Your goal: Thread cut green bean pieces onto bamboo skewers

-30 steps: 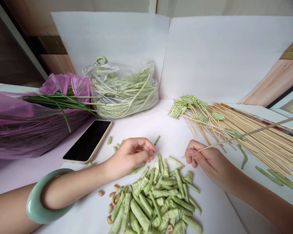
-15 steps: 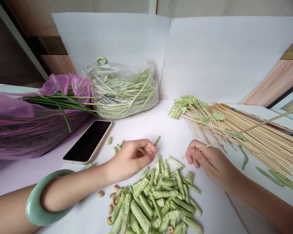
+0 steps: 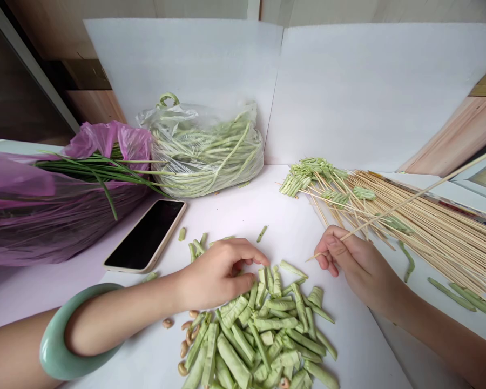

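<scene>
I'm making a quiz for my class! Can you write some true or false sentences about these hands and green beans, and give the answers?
1. The right hand holds a thin wooden skewer. True.
2. The green bangle is on the right arm. False: it is on the left arm.
3. The phone lies with its screen down. False: its dark screen faces up.
4. The clear plastic bag holds long green beans. True.
5. The cut green beans sit in a bowl. False: they lie in a pile on the white surface.
</scene>
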`<act>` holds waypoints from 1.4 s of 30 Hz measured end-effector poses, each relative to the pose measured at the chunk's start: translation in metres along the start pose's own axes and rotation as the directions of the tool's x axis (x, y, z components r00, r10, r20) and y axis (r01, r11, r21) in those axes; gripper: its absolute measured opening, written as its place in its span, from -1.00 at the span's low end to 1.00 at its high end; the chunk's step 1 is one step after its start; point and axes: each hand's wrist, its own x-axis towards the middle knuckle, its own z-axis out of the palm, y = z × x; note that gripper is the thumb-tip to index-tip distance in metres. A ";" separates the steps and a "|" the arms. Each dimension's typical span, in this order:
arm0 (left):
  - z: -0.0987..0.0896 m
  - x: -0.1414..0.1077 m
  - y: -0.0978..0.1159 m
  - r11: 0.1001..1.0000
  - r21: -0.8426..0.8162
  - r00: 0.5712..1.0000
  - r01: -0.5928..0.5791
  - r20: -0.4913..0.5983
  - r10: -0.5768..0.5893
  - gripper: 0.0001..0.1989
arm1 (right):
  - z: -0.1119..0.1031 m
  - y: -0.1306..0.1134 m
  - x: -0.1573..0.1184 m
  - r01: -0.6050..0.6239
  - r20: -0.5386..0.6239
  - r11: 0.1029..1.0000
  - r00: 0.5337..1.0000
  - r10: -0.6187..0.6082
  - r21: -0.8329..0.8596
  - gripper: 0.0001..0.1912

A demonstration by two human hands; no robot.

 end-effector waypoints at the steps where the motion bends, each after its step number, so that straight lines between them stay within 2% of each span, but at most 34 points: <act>1: 0.000 0.000 0.000 1.000 0.009 1.000 -0.004 -0.003 0.004 -0.66 | 0.000 0.000 0.000 0.005 0.004 1.000 1.000 -0.005 0.001 -0.62; 7: 0.001 0.001 -0.001 1.000 0.021 1.000 0.010 0.000 -0.010 -0.64 | 0.001 -0.001 -0.001 0.028 0.018 1.000 0.999 -0.028 0.011 -0.61; 13: 0.001 0.003 -0.002 0.998 -0.063 1.000 0.027 0.015 -0.026 -0.71 | 0.003 -0.004 -0.005 0.055 0.042 0.998 0.998 -0.057 0.038 -0.63; 18: 0.000 0.002 0.001 0.998 -0.056 0.999 0.028 0.045 -0.025 -0.67 | 0.002 -0.008 -0.008 0.105 0.035 0.994 0.994 -0.107 0.038 -0.62; 22: 0.000 0.002 0.002 0.999 -0.032 0.998 0.004 0.067 -0.002 -0.70 | 0.004 -0.008 -0.010 0.098 0.095 0.991 0.990 -0.107 0.092 -0.66; 27: -0.002 0.002 0.003 1.000 -0.003 0.999 0.013 0.033 -0.013 -0.74 | 0.006 -0.007 -0.014 0.083 0.157 0.988 0.982 -0.103 0.130 -0.75; 37: -0.001 0.001 0.001 0.981 -0.179 0.997 0.077 0.033 -0.072 -0.84 | 0.003 -0.012 -0.015 0.134 0.143 0.985 0.978 -0.149 0.107 -0.70; 42: -0.001 0.002 0.001 0.970 -0.230 0.995 0.079 0.085 -0.061 -0.87 | 0.003 -0.018 -0.016 0.141 0.164 0.983 0.973 -0.160 0.119 -0.71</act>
